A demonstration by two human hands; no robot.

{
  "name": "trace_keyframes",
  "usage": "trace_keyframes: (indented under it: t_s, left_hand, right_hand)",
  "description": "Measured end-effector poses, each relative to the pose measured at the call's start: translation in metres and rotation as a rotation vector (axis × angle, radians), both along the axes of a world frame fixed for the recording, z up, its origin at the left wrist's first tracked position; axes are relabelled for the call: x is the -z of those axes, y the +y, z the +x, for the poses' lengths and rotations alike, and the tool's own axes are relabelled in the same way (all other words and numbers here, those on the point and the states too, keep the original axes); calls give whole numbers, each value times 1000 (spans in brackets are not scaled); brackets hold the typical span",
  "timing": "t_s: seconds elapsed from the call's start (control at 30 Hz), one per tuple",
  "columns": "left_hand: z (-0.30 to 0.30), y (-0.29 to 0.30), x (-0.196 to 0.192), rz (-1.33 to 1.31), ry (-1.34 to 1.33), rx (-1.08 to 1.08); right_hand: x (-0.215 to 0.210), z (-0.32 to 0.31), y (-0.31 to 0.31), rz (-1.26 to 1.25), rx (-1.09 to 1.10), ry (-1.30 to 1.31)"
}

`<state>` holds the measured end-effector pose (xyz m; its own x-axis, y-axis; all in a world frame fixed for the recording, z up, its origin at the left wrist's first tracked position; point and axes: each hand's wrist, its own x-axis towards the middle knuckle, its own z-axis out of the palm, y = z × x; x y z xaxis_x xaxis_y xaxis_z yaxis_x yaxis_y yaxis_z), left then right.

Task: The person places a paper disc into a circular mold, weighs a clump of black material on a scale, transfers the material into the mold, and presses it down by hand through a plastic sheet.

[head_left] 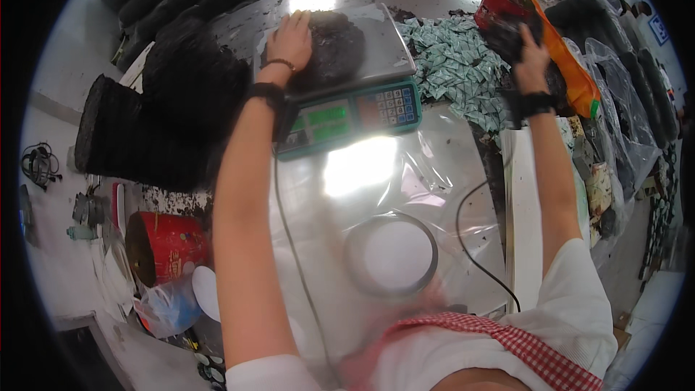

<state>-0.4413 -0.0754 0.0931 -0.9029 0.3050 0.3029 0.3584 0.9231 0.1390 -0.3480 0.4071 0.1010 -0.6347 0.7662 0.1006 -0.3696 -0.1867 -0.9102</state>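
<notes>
A round, dark, rough-surfaced cake (331, 52) lies on the metal plate (387, 43) of a weighing scale with a teal keypad and a lit green display (329, 119). My left hand (291, 42) lies against the cake's left edge, fingers stretched out and slightly apart. At the far right, my right hand (532, 61) is smeared by motion beside a dark clump (507, 35) and a tipped red can (499, 3). Whether its fingers grip the clump cannot be made out. Many small pale green sachets (460, 65) are heaped between the scale and this hand.
Large dark stacks (145, 127) stand at the left, above a red can (170, 246). A round white-topped thing (394, 255) sits on the plastic-covered table (318, 246) near me. Cables cross the table. An orange bag (568, 65) and clear plastic bags (619, 123) crowd the right side.
</notes>
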Motion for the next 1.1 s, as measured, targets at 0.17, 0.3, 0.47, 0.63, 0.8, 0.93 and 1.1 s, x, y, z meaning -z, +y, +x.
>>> trace_keyframes:
  t_s: [0.17, 0.3, 0.47, 0.63, 0.8, 0.93, 1.1]
  left_hand:
    - [67, -51, -77, 116, 126, 260]
    - [204, -112, -118, 200, -51, 301]
    - [265, -152, -116, 349, -272, 136]
    - [236, -139, -109, 401, -276, 156]
    - [165, -103, -75, 417, -220, 258]
    - [100, -48, -39, 184, 87, 304]
    - [34, -20, 11, 116, 240, 279]
  right_hand:
    - [-7, 90, 208, 926, 234, -714]
    - [-44, 116, 206, 1107, 148, -606]
    - [-107, 127, 107, 1196, -222, -445]
    - [-94, 82, -59, 1482, -656, -192]
    - [-58, 39, -213, 1822, -769, -25]
    - [-33, -8, -286, 1736, -808, -68]
    - [-13, -57, -301, 1535, -835, -386]
